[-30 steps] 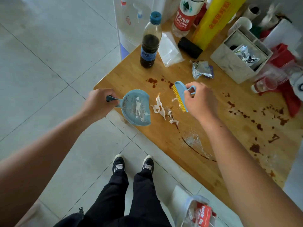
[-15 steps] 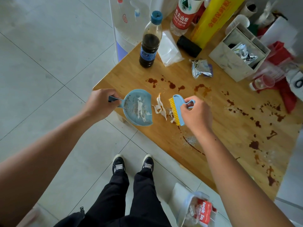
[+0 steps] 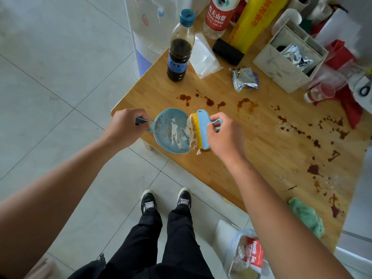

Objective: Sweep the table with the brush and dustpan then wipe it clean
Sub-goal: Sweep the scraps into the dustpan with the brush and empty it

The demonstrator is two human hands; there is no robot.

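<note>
The left hand [image 3: 124, 127], fingers curled round the handle, holds the dustpan [image 3: 171, 135] at the tabletop's [image 3: 257, 141] left edge, partly over the floor [image 3: 60, 77]. The right hand [image 3: 223, 137], fingers wrapped round its handle, presses the brush [image 3: 202, 127] and paper scraps [image 3: 189, 130] against the pan's lip. If the pan tilts or lifts, scraps at the near end could slip past and fall; damp brown stains [image 3: 209, 101] could smear.

L hand [image 3: 125, 127] gripped dustpan [image 3: 164, 127] handle, R hand [image 3: 225, 137] gripped brush [image 3: 203, 127]; both arms extended fwd.

Two bottles [image 3: 180, 49] [image 3: 218, 15], one brush [image 3: 202, 125], one dustpan [image 3: 167, 135] (blue)
</note>
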